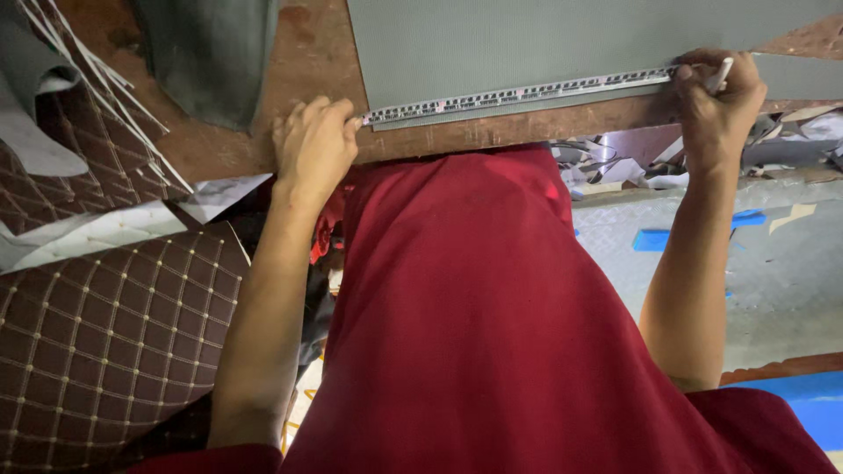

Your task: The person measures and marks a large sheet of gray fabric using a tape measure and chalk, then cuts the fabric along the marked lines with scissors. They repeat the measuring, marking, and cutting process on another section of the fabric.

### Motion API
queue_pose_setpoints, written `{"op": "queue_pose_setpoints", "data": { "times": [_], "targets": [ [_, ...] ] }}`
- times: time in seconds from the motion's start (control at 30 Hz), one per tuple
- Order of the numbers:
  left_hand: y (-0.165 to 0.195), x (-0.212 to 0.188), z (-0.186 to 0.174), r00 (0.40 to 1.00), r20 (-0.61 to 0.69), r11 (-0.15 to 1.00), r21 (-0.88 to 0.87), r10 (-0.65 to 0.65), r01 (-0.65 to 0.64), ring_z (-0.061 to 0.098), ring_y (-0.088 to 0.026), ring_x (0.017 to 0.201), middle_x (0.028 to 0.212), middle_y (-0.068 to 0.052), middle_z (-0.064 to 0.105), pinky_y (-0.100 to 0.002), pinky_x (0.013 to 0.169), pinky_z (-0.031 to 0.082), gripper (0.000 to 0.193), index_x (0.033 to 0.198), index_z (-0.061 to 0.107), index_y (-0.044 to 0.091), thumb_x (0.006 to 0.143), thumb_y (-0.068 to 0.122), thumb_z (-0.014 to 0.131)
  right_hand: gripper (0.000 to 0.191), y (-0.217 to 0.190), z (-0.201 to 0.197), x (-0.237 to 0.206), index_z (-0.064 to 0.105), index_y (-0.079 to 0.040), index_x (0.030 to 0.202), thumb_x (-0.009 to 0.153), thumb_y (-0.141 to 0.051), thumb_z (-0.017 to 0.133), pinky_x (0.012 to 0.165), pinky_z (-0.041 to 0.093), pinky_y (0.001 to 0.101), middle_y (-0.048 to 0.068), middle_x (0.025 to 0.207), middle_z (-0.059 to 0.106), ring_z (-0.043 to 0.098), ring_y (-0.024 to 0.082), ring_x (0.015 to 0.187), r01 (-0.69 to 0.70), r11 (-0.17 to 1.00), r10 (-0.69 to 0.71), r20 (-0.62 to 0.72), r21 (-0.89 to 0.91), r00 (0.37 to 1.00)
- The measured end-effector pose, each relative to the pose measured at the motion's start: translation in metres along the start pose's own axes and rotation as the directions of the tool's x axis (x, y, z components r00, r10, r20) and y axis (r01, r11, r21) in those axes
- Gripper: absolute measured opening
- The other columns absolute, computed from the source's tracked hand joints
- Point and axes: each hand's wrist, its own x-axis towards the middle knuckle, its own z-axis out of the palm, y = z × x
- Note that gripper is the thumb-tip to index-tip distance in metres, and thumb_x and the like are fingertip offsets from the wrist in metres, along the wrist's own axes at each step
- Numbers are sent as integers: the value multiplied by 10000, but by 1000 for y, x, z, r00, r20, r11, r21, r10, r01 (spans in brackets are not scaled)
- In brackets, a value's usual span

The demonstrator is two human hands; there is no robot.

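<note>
Head view, looking down past a red garment [492, 333] to the near edge of a brown bench [299, 61]. A measuring tape [518, 95] lies stretched along the lower edge of a grey-green sheet [544, 39] spread on the bench. Left hand [314, 145] pins the tape's end at the sheet's near corner, fingers curled and pressed down on it. Right hand [718, 95] is closed on the tape's far part and also grips a slim white marker [724, 75] between its fingers. Step in hand, as judged: measuring along the sheet's edge, with the marker ready. A mark at the right hand would call for the tape to stay taut and flush with the edge while the marker tip comes down beside it. Sheet edge runs close to the bench edge, so little bare bench lies in front of the tape; more sheet extends away from the body. Quilted brown material [105, 342] and a darker grey piece [211, 53] crowd the left side; offcuts [615, 167] lie below on the right, above a grey floor [773, 281].
</note>
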Motion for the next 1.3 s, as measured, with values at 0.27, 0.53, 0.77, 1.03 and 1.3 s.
{"op": "queue_pose_setpoints", "data": {
  "times": [0.27, 0.53, 0.77, 1.03, 1.3],
  "targets": [
    [-3, -3, 4, 1000, -11, 1000, -19, 22, -22, 619, -429, 1056, 1059, -134, 705, -664, 888, 439, 172, 1020, 739, 120, 934, 261, 690, 128, 4, 6, -7, 715, 13, 1081, 964, 65, 711, 841, 490, 235, -1, 992, 649, 611, 87, 934, 11, 1000, -10, -65, 4, 998],
    [-3, -6, 2, 1000, 1, 999, -31, 30, -30, 636, -407, 1065, 1059, -127, 708, -675, 896, 445, 168, 1020, 737, 119, 946, 258, 678, 216, 29, -1, -11, 723, 51, 1133, 941, 125, 655, 827, 502, 225, 29, 1027, 677, 594, 84, 897, 41, 994, -37, -42, 103, 998],
    [4, -6, -1, 984, -87, 987, -21, 156, -159, 657, -415, 994, 1040, -159, 708, -565, 849, 506, 232, 1070, 740, 102, 997, 317, 694, 252, 11, -17, -18, 730, -9, 1164, 1085, -248, 715, 604, 363, 258, -16, 823, 575, 477, 90, 679, -150, 955, 215, -246, 256, 945],
    [31, -9, -13, 994, 0, 994, 40, 106, -106, 644, -431, 994, 1046, -151, 710, -563, 807, 493, 224, 1029, 736, 94, 964, 306, 700, 826, -6, -65, -59, 738, 1, 1225, 1088, -669, 275, 615, 504, 242, 39, 896, 657, 645, 124, 742, -181, 943, 239, -191, 279, 952],
    [46, -12, -14, 995, 94, 999, 27, 33, -36, 640, -440, 993, 1046, -157, 703, -569, 807, 489, 275, 1019, 706, 59, 1011, 333, 678, 263, 5, -35, -56, 712, 85, 1158, 1073, -159, 663, 567, 486, 286, 96, 953, 701, 632, 142, 706, -54, 915, 137, -183, 400, 973]
  ]
}}
